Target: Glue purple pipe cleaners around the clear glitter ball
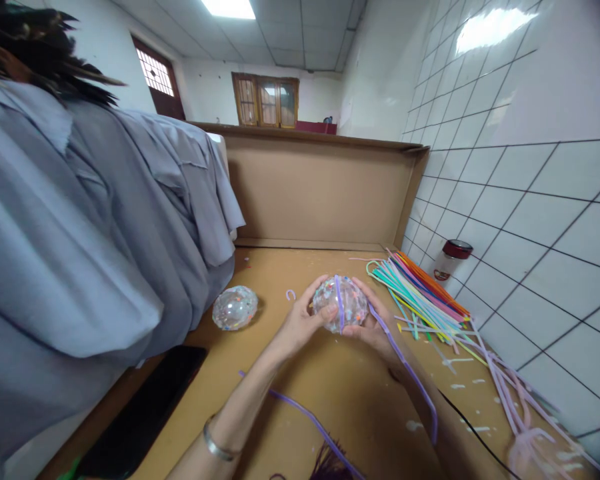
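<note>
Left hand [304,319], right hand [379,327]: clear ball [353,301] held between.

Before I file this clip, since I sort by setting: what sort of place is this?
Probably a craft workspace: a clear speckled ball held over a tan tabletop, with a bundle of coloured strips nearby.

The clear ball [353,303] hides some fingers of my left hand [300,321] and right hand [379,333]. My left forearm [253,399] covers part of the lower purple strip [305,408], whose end the bottom edge cuts off, along with a dark tuft [330,460]. The feathers [30,57] and grey cloth [105,233] run out of view at left. I cannot tell what the red-lidded jar [443,269] contains.
</note>
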`<state>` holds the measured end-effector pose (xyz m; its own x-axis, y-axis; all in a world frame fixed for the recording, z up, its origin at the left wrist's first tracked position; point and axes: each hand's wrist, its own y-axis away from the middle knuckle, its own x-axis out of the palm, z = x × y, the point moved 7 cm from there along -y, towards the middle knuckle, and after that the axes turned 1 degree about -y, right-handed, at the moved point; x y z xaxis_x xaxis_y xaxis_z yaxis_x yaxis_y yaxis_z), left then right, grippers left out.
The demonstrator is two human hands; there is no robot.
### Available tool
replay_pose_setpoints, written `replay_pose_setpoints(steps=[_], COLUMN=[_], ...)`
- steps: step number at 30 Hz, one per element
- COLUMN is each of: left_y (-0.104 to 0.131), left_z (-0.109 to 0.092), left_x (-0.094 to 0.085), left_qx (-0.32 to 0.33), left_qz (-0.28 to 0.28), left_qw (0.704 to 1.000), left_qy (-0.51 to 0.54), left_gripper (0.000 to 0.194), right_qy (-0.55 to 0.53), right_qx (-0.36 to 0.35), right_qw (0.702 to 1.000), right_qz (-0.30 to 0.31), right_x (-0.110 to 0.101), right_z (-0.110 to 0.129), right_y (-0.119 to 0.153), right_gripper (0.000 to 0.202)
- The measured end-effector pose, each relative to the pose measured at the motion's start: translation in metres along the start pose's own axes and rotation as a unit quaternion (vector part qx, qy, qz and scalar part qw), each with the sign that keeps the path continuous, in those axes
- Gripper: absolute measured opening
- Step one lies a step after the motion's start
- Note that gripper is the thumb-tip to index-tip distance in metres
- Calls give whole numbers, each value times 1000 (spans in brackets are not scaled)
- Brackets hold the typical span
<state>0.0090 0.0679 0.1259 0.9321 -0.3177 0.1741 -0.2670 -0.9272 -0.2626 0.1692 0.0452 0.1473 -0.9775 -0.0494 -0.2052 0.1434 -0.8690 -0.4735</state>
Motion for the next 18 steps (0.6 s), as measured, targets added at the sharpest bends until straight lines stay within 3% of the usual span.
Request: replay_pose_setpoints(steps=[7,13,18], left_y=[1,2,3], left_z=[-3,-5,-12], left_x=[0,1,-1], left_qx=[16,25,50], left_qz=[20,38,43], left_qw=[1000,999,997], left_qy=[-11,-13,-31], left_gripper=[85,83,76], right_qy=[31,59,126], right_qx=[-36,-91,-189], right_qw=[999,994,974], right_qz=[10,12,-5], right_x=[0,9,13], right_z=[-7,-17,-7], right_y=[-2,-5,0], right_gripper=[39,80,71])
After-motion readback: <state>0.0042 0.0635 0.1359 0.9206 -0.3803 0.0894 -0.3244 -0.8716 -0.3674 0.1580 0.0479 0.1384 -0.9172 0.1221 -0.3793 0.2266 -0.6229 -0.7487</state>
